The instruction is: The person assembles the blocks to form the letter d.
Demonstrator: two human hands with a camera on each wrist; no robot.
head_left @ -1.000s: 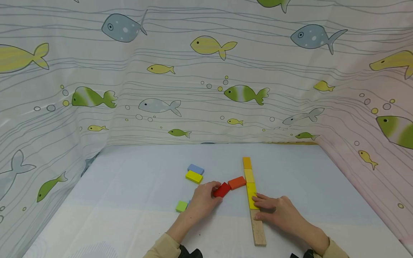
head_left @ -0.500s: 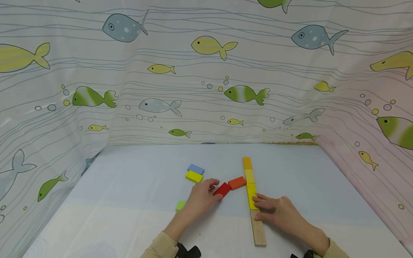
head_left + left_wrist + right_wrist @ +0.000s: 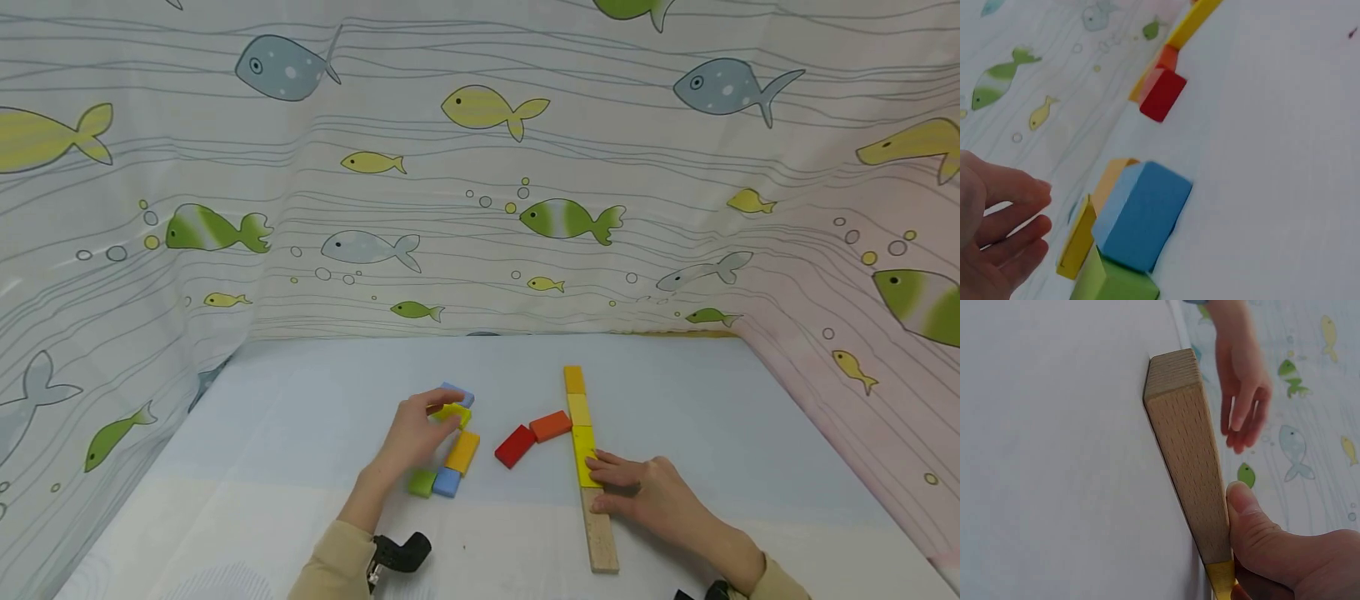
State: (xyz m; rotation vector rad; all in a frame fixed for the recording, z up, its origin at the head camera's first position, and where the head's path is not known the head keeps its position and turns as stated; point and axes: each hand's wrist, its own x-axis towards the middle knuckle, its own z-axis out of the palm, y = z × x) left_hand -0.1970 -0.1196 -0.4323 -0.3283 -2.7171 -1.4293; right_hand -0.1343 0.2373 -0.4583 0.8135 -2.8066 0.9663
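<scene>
My left hand (image 3: pixel 414 432) is over a yellow block (image 3: pixel 460 412), its fingers loosely bent around the block's near side. In the left wrist view, the fingers hold nothing and the yellow block (image 3: pixel 1077 240) is just beyond their tips. My right hand (image 3: pixel 652 496) rests along a straight row of blocks, fingertips on a long yellow block (image 3: pixel 582 446). Its thumb (image 3: pixel 1244 500) lies against the side of the plain wooden block (image 3: pixel 1182 462) at the row's near end. The right wrist view hides most of the other right fingers.
A red block (image 3: pixel 515 447) and an orange-red block (image 3: pixel 551 426) lie end to end, reaching the row. By the left hand are an amber block (image 3: pixel 462 452), a blue block (image 3: pixel 447 482), a green block (image 3: pixel 422 482) and another blue block (image 3: pixel 466 398). A fish-print curtain (image 3: pixel 480 183) surrounds the table.
My left hand has let go of the red block and moved left to the yellow block, uncovering the amber and blue blocks. The right hand has stayed put.
</scene>
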